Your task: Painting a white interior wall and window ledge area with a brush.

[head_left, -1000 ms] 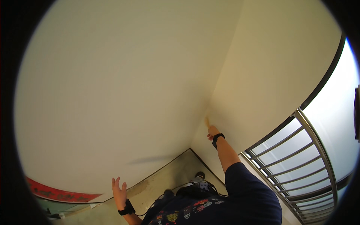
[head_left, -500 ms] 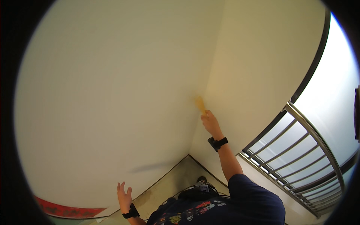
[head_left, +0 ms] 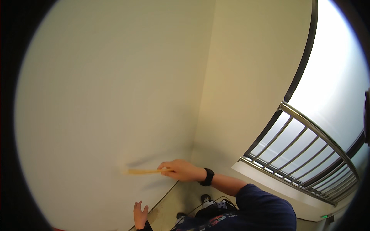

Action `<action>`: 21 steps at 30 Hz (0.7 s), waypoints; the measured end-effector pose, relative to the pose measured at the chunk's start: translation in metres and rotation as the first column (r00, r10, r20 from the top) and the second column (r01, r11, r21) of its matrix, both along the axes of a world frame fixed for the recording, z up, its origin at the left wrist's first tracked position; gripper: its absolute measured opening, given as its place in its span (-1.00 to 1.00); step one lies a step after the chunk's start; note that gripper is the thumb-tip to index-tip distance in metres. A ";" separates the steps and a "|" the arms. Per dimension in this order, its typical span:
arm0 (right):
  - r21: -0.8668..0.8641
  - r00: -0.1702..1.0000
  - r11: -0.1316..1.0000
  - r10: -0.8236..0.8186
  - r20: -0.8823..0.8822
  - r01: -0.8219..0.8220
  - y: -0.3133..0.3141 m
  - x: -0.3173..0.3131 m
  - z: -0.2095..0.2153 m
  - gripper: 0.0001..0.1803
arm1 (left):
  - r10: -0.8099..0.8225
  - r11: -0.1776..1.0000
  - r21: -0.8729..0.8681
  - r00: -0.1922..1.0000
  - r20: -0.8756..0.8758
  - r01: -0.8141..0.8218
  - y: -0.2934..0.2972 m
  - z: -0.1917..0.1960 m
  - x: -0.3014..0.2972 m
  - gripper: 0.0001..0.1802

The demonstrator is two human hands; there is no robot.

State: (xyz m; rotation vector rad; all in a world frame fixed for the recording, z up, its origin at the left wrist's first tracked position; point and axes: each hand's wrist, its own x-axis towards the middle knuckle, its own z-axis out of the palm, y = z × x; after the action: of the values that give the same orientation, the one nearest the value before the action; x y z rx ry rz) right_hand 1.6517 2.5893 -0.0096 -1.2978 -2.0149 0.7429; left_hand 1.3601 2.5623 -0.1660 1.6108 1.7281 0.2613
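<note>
My right hand (head_left: 181, 170) is closed around the handle of a long, yellow brush-like tool (head_left: 145, 171). The tool points left across the white wall (head_left: 96, 96), and its far end is smeared by motion, so I cannot tell whether it touches the wall. Lower down and further left, my left hand (head_left: 140, 214) is raised close to the wall. Its fingers are spread and hold nothing. A black band (head_left: 208, 176) wraps my right wrist.
To the right a second wall (head_left: 246, 77) meets the white one in a corner. Beyond it a metal railing (head_left: 320, 123) runs in front of a bright window (head_left: 335, 65). Pale floor (head_left: 163, 211) shows below, with a dark cable and a small box at my front.
My right hand has swept down and left from the corner, turning the tool from upright to nearly level. My left hand sits slightly lower and further right. The whole view has shifted a little.
</note>
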 end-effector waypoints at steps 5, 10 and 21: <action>0.208 0.959 0.941 -0.241 -0.146 0.268 0.031 0.065 0.001 -0.80 | 0.018 0.986 0.161 0.997 0.069 -0.029 -0.013 -0.004 -0.011 -0.47; 0.122 0.828 0.826 -0.522 -0.203 0.550 0.024 0.155 0.008 -0.80 | 0.106 0.984 0.139 0.993 0.041 -0.111 -0.038 -0.003 -0.007 -0.47; 0.299 0.416 0.350 -0.888 -0.196 0.888 0.053 0.212 -0.005 -0.77 | 0.096 0.949 0.295 0.993 0.066 -0.111 -0.054 0.030 0.031 -0.50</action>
State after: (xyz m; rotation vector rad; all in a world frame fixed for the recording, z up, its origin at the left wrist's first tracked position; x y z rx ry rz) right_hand 1.8640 2.6422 -0.0151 -1.8402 -0.9988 -0.1830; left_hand 1.3914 2.5085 -0.1359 1.7080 1.8014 0.6366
